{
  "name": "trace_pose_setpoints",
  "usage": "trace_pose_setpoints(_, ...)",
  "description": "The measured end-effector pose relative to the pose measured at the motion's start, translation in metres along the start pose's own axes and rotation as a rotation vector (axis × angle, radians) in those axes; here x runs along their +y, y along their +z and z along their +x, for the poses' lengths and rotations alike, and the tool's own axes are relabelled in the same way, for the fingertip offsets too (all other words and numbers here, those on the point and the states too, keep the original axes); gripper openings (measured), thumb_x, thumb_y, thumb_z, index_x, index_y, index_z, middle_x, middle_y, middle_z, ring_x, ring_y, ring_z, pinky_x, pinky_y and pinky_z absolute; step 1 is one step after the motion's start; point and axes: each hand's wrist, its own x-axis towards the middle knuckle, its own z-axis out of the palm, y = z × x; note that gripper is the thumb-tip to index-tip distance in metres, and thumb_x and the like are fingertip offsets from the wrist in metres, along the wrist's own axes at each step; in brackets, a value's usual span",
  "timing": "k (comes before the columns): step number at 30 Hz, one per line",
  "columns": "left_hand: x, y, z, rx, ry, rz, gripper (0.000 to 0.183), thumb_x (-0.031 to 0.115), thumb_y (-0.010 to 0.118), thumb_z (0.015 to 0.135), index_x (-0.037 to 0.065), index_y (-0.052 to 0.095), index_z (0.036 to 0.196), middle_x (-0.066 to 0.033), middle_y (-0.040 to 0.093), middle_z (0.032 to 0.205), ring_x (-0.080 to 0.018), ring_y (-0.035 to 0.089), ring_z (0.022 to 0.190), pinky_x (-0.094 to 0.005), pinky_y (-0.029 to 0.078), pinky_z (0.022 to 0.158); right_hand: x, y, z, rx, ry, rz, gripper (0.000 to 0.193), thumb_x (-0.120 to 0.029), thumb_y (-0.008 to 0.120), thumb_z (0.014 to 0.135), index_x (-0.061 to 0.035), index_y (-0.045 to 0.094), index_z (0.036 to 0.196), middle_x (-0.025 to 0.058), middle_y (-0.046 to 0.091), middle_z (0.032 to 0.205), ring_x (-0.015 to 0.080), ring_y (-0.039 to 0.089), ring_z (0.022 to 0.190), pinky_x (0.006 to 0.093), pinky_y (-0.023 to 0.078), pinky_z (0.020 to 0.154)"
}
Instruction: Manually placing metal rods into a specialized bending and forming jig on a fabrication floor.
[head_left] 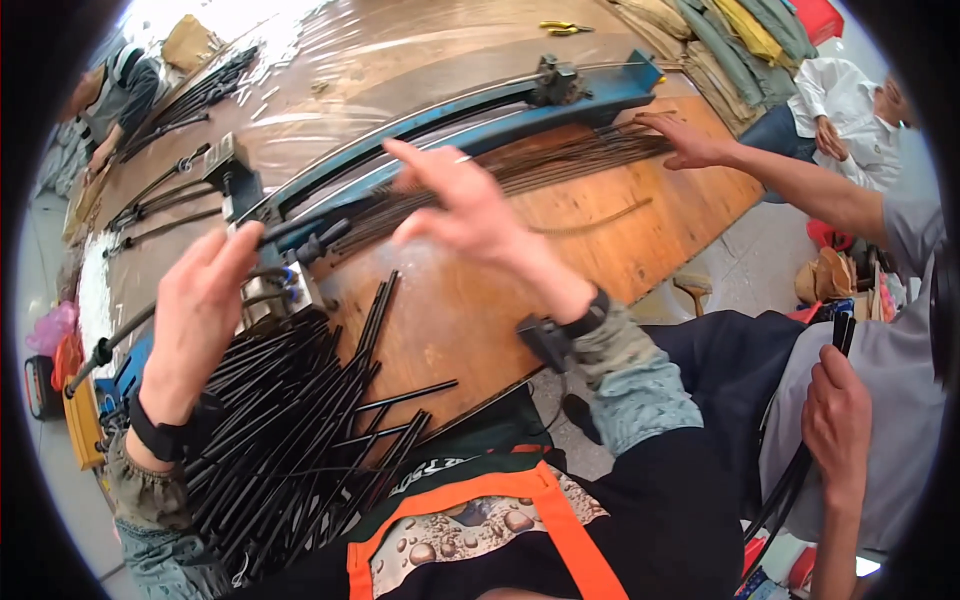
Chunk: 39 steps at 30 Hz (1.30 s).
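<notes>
- Left hand (200, 310) — fingers straight and together, palm down, resting against the small metal fixture (275, 295) at the near end of the blue rail; it grips nothing that shows.
- Right hand (470, 205) — lifted over the bench, fingers spread and loosely curled; a thin wire seems to run by the fingertips, but whether it is pinched I cannot tell.
- Black tubes (300, 420) — a loose heap of slim, straight lengths lying criss-cross on the wooden bench (600, 250), just below the left hand and against the person's apron. Judged light, fairly stiff, smooth and apt to roll or slide off one another; best taken singly near the middle, or near one end for feeding into the fixture.
- Thin metal rods (560, 155) — a long bundle lying flat along the bench beyond the right hand; judged springy and whippy, so a hold near the end gives more control.
- Blue rail (480, 115) — long jig crossing the bench, fixed.
- Co-worker's hand (690, 140) — flat on the far end of the rod bundle.
- Another person's hand (835, 415) — at right, closed round a few black tubes.
</notes>
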Motion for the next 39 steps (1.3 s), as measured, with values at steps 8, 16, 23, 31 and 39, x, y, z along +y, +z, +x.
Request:
trace_pose_setpoints(8,0.002,-0.012,-0.036,-0.001,-0.069,0.070,0.027,0.008,0.063,0.084,0.011,0.062,0.111,-0.0101,0.049,0.073,-0.0284,0.057,0.071,-0.0392,0.047,0.060,-0.026,0.026,0.011,0.043,-0.385,-0.058,0.042,-0.015,0.078,0.078,-0.0066,0.068,0.118,0.0072,0.061,0.076,0.0234,0.055,0.072,0.0337,0.047,0.068)
trace_pose_setpoints(16,-0.007,-0.024,-0.073,0.042,-0.128,0.106,0.028,0.008,0.061,0.083,0.013,0.062,0.111,-0.0083,0.050,0.071,-0.0279,0.057,0.069,-0.0390,0.048,0.060,-0.024,0.034,-0.018,-0.082,-0.110,-0.183,0.041,-0.006,0.071,0.083,-0.0066,0.065,0.123,0.0103,0.061,0.086,0.0230,0.057,0.071,0.0319,0.049,0.066)
trace_pose_setpoints(23,-0.062,-0.058,-0.103,0.435,-0.219,0.140,0.023,0.001,0.059,0.088,0.006,0.059,0.110,-0.0139,0.062,0.087,-0.0332,0.061,0.077,-0.0395,0.051,0.068,-0.003,0.028,0.028,0.009,-0.183,-0.275,0.026,-0.010,0.056,0.096,-0.0024,0.061,0.121,0.0073,0.064,0.086,0.0136,0.057,0.068,0.0258,0.048,0.065)
trace_pose_setpoints(31,-0.068,-0.117,-0.129,0.436,-0.389,0.099,0.021,0.006,0.061,0.092,0.000,0.061,0.113,-0.0163,0.065,0.094,-0.0309,0.062,0.081,-0.0329,0.049,0.073,-0.054,0.131,0.114,-0.248,-0.029,0.389,0.022,-0.020,0.052,0.101,-0.0009,0.062,0.108,0.0022,0.063,0.074,0.0074,0.058,0.066,0.0236,0.049,0.062)
trace_pose_setpoints(39,-0.094,-0.133,-0.205,0.537,-0.551,0.193,0.021,0.008,0.058,0.095,0.004,0.062,0.116,-0.0187,0.066,0.096,-0.0239,0.064,0.084,-0.0298,0.049,0.074,-0.062,0.126,0.121,-0.396,0.007,0.285,0.024,-0.023,0.050,0.103,-0.0009,0.060,0.102,0.0010,0.058,0.069,0.0082,0.055,0.062,0.0242,0.047,0.058)
